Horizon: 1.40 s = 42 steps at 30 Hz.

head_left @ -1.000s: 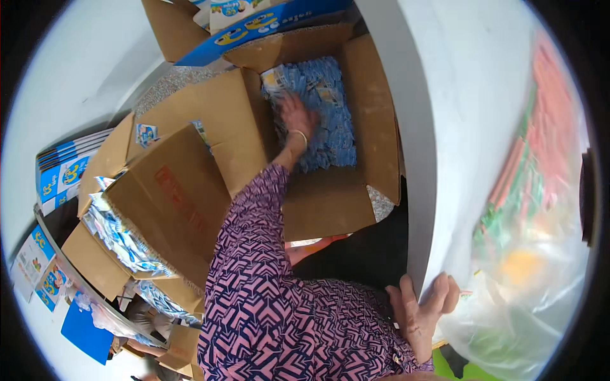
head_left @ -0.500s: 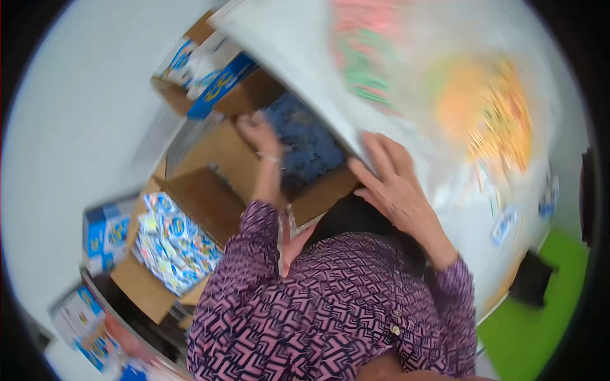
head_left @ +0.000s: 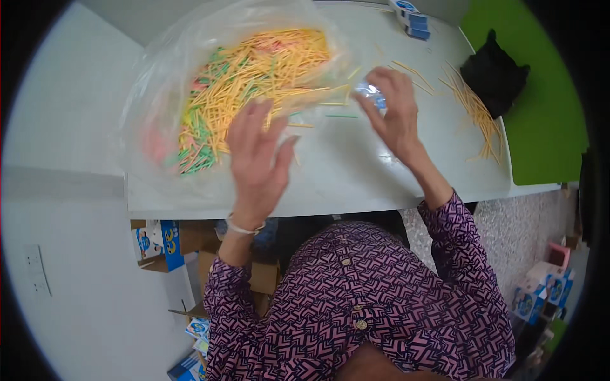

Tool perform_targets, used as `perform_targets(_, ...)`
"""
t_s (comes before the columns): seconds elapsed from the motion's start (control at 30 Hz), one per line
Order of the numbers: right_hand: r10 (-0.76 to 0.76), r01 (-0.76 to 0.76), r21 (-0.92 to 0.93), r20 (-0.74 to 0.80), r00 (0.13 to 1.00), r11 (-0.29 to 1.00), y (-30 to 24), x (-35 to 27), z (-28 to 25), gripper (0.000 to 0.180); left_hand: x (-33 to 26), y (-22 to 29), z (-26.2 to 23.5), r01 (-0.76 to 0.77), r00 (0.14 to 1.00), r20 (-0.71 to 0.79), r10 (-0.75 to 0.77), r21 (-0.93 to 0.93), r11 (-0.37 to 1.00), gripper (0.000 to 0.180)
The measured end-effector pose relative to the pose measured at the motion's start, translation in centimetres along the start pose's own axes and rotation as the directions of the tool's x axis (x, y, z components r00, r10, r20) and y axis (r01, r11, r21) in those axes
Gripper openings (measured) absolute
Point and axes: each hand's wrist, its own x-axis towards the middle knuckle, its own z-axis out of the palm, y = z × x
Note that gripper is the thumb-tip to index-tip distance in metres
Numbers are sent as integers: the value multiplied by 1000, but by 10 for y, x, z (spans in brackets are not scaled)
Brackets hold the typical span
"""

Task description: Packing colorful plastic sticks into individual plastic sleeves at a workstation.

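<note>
1. Coloured sticks (head_left: 254,76): in a clear bag (head_left: 155,76), toward the tabletop's (head_left: 330,184) left edge.
2. Left hand (head_left: 255,168): fingers spread, gripping nothing; reaching appears in hand.
3. Right hand (head_left: 398,114): thumb and fingers parted around a packet (head_left: 370,93); contact cannot be told. Grasping would require closing them.

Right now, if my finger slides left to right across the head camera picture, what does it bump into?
White wall plate → pile of coloured sticks → right hand → black thing.
</note>
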Motion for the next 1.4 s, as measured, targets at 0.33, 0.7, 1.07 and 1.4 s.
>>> perform_targets(0.33,494,-471,-184,112,862,863,92,-56,29,32,12,41,87,-20,984,171,51,-180,984,28)
perform_targets(0.7,250,-237,-271,17,968,933,102,-60,35,5,26,23,102,79,994,93,-55,-278,957,23)
perform_targets(1.07,54,-70,119,134,989,990,69,-33,-54,9,54,38,149,16,1000,19,-10,-351,936,25)
perform_targets(1.4,276,-491,391,489,827,778,72,-43,-33,19,27,38,177,292,955,81,-285,-427,856,30)
